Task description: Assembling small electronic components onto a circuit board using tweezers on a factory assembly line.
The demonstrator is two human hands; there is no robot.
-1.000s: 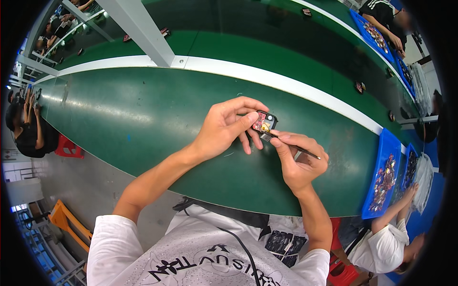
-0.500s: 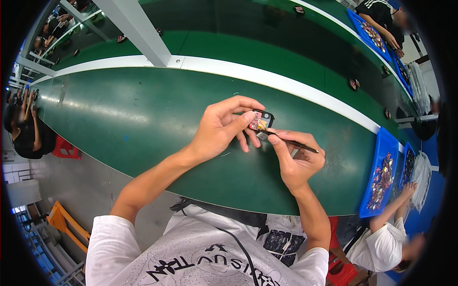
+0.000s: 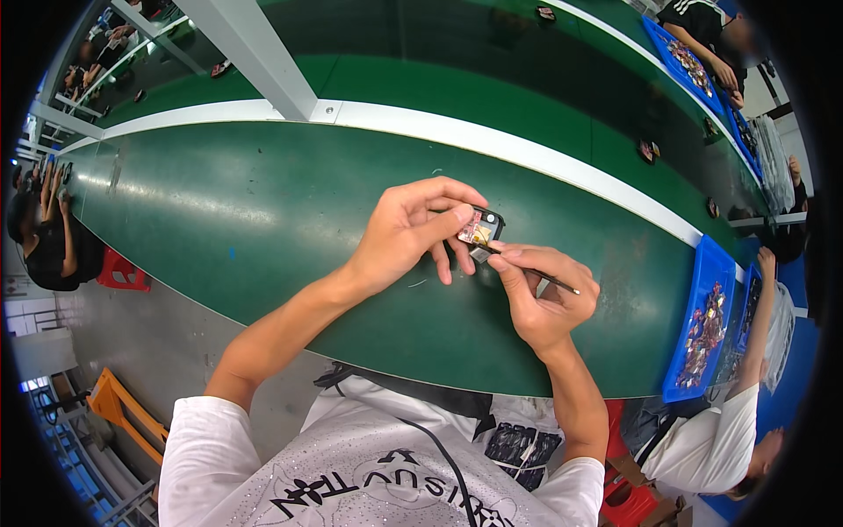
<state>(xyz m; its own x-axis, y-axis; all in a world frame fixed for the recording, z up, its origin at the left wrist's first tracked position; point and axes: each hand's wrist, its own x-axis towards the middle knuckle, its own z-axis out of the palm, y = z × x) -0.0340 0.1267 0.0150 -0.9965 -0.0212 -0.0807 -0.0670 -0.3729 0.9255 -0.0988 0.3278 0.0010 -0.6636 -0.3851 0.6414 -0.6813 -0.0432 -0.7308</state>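
Two hands meet over the middle of the green worktop (image 3: 263, 228), and little has changed in the last second: the pair has drifted slightly lower in the view and the left wrist sits a touch flatter, while the grips look the same as before. On the left side, a seated person in dark clothes (image 3: 39, 237) shows at the edge of the view beside a red stool (image 3: 118, 270). Moving inward, the left hand (image 3: 406, 230) is closed around a small black device (image 3: 481, 230), thumb on its near face and fingers curled over the top, holding it just above the worktop. The device's long axis runs roughly from lower left to upper right, its open face with coloured parts turned toward the wearer and its dark rounded corner pointing up and right. The right hand (image 3: 540, 294) is pinched shut on a thin dark tool (image 3: 536, 274), held like a pen; the tool lies nearly level, its tip pointing left and touching the device's lower edge, its tail sticking out to the right past the knuckles. Farther right, a blue tray (image 3: 713, 263) of small parts rests at the worktop's edge, with another person's arm (image 3: 757, 325) alongside it
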